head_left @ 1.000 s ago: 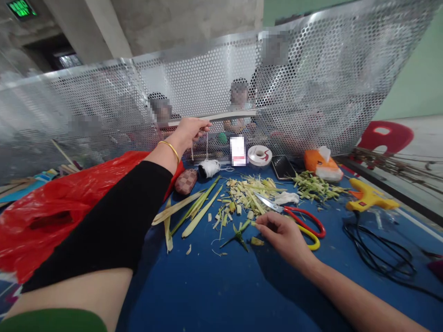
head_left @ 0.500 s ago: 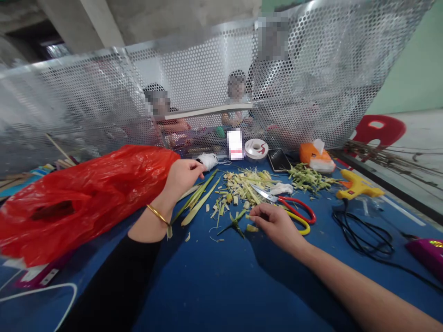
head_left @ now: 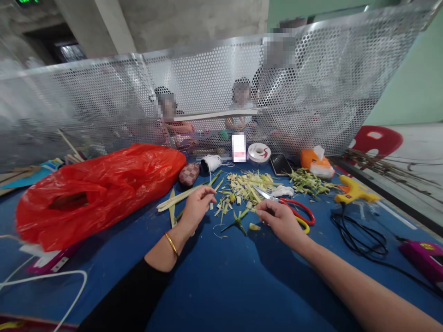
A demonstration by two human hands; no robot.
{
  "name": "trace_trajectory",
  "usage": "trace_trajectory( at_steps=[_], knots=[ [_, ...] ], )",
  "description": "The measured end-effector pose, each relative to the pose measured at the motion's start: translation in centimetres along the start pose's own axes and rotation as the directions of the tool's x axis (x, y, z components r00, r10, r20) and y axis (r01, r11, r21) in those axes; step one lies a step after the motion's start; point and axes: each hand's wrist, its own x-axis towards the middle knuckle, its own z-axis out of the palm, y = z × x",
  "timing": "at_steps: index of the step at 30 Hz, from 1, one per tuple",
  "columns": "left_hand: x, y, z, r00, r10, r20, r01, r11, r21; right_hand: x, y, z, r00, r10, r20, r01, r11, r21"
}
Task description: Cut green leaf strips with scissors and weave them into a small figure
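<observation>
My left hand (head_left: 198,208) hovers over the long pale-green leaf strips (head_left: 178,199), fingers pinched together. A thin white thread (head_left: 210,177) appears to run from the white thread spool (head_left: 211,162) down to those fingertips. My right hand (head_left: 281,220) is closed in a pinch, with a small pale-green stalk piece (head_left: 254,210) showing at the fingertips. Just left of it lies a green knotted leaf piece (head_left: 237,222) with several arms, and below the fingertips a short cut chunk (head_left: 254,227). Scissors (head_left: 297,208) with red and yellow handles lie partly hidden behind my right hand.
A red plastic bag (head_left: 114,184) covers the left side, beside a checkered pouch (head_left: 189,174). Cut scraps (head_left: 244,186), a ribbon roll (head_left: 259,153), a phone (head_left: 280,164), tissues (head_left: 316,162) and a yellow glue gun (head_left: 356,190) with a black cable lie behind and right.
My left hand has moved from beside the spool toward me and to the right, uncovering the spool and pouch. My right hand keeps its pinch near the knotted piece. The view has shifted slightly.
</observation>
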Motion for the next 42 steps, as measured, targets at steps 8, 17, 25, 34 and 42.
trace_trajectory(
  at_steps=[8, 17, 25, 34, 42],
  knots=[
    [-1.1, 0.3, 1.5, 0.946, -0.026, 0.323, 0.068, 0.991, -0.119, 0.3, -2.1, 1.8, 0.996, 0.051, -0.07, -0.036, 0.979, 0.2],
    [-1.7, 0.3, 1.4, 0.945, -0.004, 0.328, 0.085, 0.969, -0.233, 2.0, -4.3, 4.3, 0.999, -0.012, -0.034, 0.019, 0.972, 0.234],
    [-2.3, 0.7, 1.3, 0.948, -0.037, 0.316, 0.103, 0.975, -0.195, 1.4, -4.1, 4.6, 0.998, 0.022, -0.062, -0.011, 0.984, 0.179],
    [-2.5, 0.9, 1.7, 0.969, -0.057, 0.238, 0.107, 0.973, -0.203, 1.2, -3.9, 4.4, 0.997, -0.062, -0.054, 0.067, 0.994, 0.091],
    [-2.5, 0.6, 0.5, 0.938, -0.192, 0.288, 0.278, 0.913, -0.298, 1.9, -2.7, -2.8, 0.985, -0.02, 0.172, 0.151, 0.594, -0.791]
  ],
)
